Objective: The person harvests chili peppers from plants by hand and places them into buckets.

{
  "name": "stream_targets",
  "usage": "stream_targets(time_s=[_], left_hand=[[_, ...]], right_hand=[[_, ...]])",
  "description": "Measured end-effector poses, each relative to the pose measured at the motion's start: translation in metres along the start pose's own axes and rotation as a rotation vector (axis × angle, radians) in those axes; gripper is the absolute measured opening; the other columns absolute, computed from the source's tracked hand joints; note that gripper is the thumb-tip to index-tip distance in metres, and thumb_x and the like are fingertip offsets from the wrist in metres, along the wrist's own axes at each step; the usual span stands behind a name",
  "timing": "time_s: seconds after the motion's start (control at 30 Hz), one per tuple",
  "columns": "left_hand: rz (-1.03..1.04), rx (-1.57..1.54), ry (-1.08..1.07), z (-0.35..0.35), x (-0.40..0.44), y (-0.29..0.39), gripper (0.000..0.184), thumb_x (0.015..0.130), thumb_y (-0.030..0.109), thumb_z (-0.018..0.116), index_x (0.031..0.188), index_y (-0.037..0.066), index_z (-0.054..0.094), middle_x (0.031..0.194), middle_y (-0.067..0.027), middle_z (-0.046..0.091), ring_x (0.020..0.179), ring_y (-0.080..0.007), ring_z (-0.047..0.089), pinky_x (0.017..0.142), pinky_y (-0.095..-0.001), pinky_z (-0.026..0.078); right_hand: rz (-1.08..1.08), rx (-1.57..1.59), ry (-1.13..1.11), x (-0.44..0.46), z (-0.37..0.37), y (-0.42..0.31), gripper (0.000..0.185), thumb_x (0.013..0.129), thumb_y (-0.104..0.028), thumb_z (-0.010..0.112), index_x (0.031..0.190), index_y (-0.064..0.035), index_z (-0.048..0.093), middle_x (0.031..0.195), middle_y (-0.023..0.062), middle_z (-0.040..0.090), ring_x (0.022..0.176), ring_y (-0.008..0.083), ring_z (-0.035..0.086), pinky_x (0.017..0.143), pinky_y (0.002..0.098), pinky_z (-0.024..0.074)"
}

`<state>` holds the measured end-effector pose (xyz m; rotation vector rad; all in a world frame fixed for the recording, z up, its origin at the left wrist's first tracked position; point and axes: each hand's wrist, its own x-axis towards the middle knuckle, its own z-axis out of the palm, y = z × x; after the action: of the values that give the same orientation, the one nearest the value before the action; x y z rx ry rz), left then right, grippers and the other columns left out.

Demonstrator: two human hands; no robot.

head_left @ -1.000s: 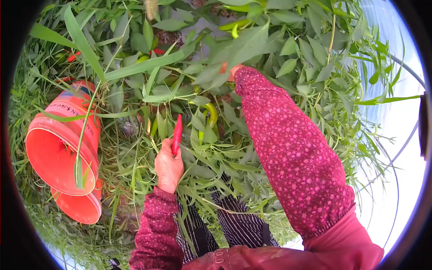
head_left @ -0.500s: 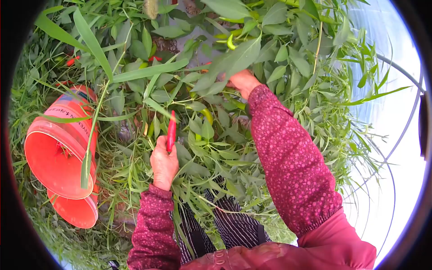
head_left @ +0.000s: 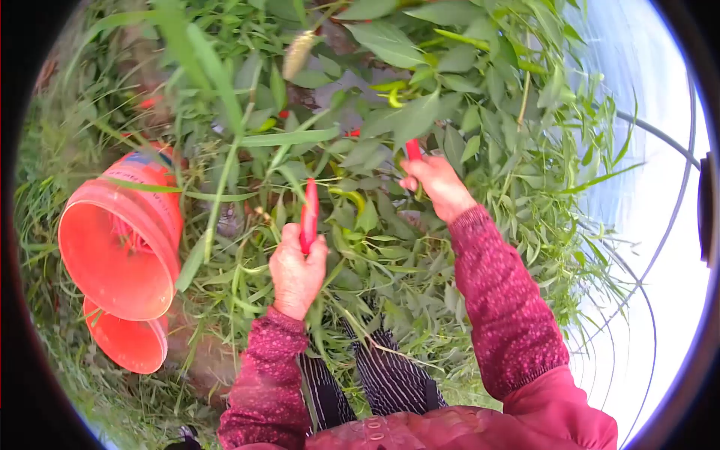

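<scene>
My left hand [head_left: 297,274] is closed around a red chili pepper [head_left: 310,217], its tip pointing up past the thumb. To the right and higher, my right hand [head_left: 438,186] grips another red chili pepper [head_left: 413,149], partly covered by the fingers. Both hands are over the leafy pepper plants [head_left: 390,195]. Yellow-green chili peppers [head_left: 350,198] hang between the two hands, and a few more show near the top. Small bits of red show among the leaves.
At left, a red bucket [head_left: 120,255] lies tilted with red peppers [head_left: 129,234] inside. A second red bucket [head_left: 129,337] sits just below it. Long grass blades [head_left: 292,137] cross in front. Plastic sheeting and a curved pipe [head_left: 660,135] stand at the right.
My right hand has come out of the leaves, down and to the right, with a red chili pepper now showing in it. The left hand still holds its pepper. The view has shifted slightly.
</scene>
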<state>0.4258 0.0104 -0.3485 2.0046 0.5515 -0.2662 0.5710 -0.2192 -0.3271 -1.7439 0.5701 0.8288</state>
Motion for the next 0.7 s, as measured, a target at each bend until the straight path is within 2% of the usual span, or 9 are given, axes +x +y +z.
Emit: stream_targets(time_s=[0.07,0.27,0.33,0.4,0.47,0.57,0.6,0.67,0.7], left_hand=[[0.070,-0.111,0.048,-0.005,-0.002,0.012,0.021,0.082,0.016,0.063,0.094,0.007,0.050,0.070,-0.0139,0.058,0.063,-0.0316,0.060,0.060,-0.0401,0.048],[0.036,-0.569,-0.141,-0.043,-0.018,0.055,0.022,0.091,0.016,0.057,0.107,0.004,0.049,0.084,-0.0079,0.061,0.078,-0.0148,0.059,0.070,-0.0301,0.048],[-0.003,-0.584,-0.076,-0.050,-0.022,0.050,0.018,0.093,0.013,0.055,0.108,0.005,0.051,0.096,-0.0019,0.057,0.081,-0.0075,0.049,0.075,-0.0248,0.043],[-0.021,-0.742,-0.024,-0.061,-0.029,0.031,0.021,0.093,0.010,0.054,0.112,0.003,0.049,0.103,-0.0068,0.060,0.097,-0.0147,0.057,0.088,-0.0306,0.046],[-0.110,-1.018,-0.080,-0.091,-0.036,0.028,0.023,0.092,0.008,0.054,0.114,0.003,0.049,0.104,-0.0089,0.062,0.100,-0.0175,0.059,0.092,-0.0331,0.045],[-0.080,-0.962,-0.037,-0.125,-0.045,0.011,0.032,0.090,0.001,0.054,0.121,0.003,0.049,0.099,-0.0063,0.061,0.092,-0.0157,0.061,0.081,-0.0281,0.050],[-0.087,-0.914,0.003,-0.140,-0.046,0.014,0.030,0.090,0.003,0.055,0.120,0.004,0.050,0.095,-0.0058,0.062,0.087,-0.0146,0.062,0.077,-0.0265,0.050],[-0.211,-0.834,0.107,-0.173,-0.045,0.004,0.022,0.092,0.009,0.055,0.113,0.006,0.053,0.083,-0.0025,0.062,0.071,-0.0102,0.059,0.064,-0.0231,0.049],[-0.205,-0.753,0.182,-0.192,-0.044,0.000,0.018,0.092,0.011,0.054,0.110,0.007,0.054,0.079,-0.0013,0.061,0.065,-0.0083,0.057,0.059,-0.0219,0.046]], right_hand=[[-0.126,-0.069,-0.016,-0.031,0.016,-0.004,0.020,0.088,-0.022,0.053,0.089,-0.0014,0.056,0.072,0.0030,0.059,0.069,0.0122,0.054,0.077,0.0272,0.0438],[-0.173,0.025,-0.183,-0.117,0.096,0.012,0.026,0.085,-0.011,0.062,0.107,-0.0020,0.052,0.089,0.0040,0.062,0.082,0.0128,0.061,0.080,0.0284,0.0487],[-0.285,-0.317,-0.127,-0.123,0.129,0.028,0.029,0.085,-0.007,0.062,0.111,-0.0032,0.052,0.093,0.0036,0.062,0.081,0.0151,0.063,0.081,0.0292,0.0485],[-0.329,-0.561,-0.096,-0.143,0.154,0.009,0.036,0.082,-0.019,0.062,0.113,-0.0058,0.050,0.087,0.0155,0.064,0.079,0.0266,0.065,0.073,0.0352,0.0510],[-0.274,-0.709,-0.192,-0.148,0.176,-0.007,0.036,0.081,-0.026,0.061,0.110,-0.0053,0.050,0.085,0.0203,0.062,0.079,0.0358,0.063,0.069,0.0431,0.0505],[-0.363,-0.771,-0.437,-0.150,0.201,-0.013,0.038,0.080,-0.029,0.061,0.105,-0.0033,0.049,0.083,0.0181,0.063,0.076,0.0383,0.062,0.066,0.0474,0.0482],[-0.493,-0.735,-0.535,-0.149,0.204,-0.013,0.038,0.082,-0.028,0.061,0.108,-0.0032,0.051,0.085,0.0155,0.064,0.080,0.0341,0.063,0.071,0.0436,0.0493],[-0.512,-0.491,-0.733,-0.141,0.197,-0.027,0.037,0.085,-0.026,0.060,0.113,-0.0040,0.052,0.089,0.0132,0.065,0.085,0.0292,0.064,0.077,0.0384,0.0499],[-0.466,-0.465,-0.659,-0.132,0.189,-0.040,0.035,0.086,-0.025,0.060,0.114,-0.0046,0.054,0.091,0.0127,0.065,0.087,0.0278,0.064,0.078,0.0367,0.0497]])
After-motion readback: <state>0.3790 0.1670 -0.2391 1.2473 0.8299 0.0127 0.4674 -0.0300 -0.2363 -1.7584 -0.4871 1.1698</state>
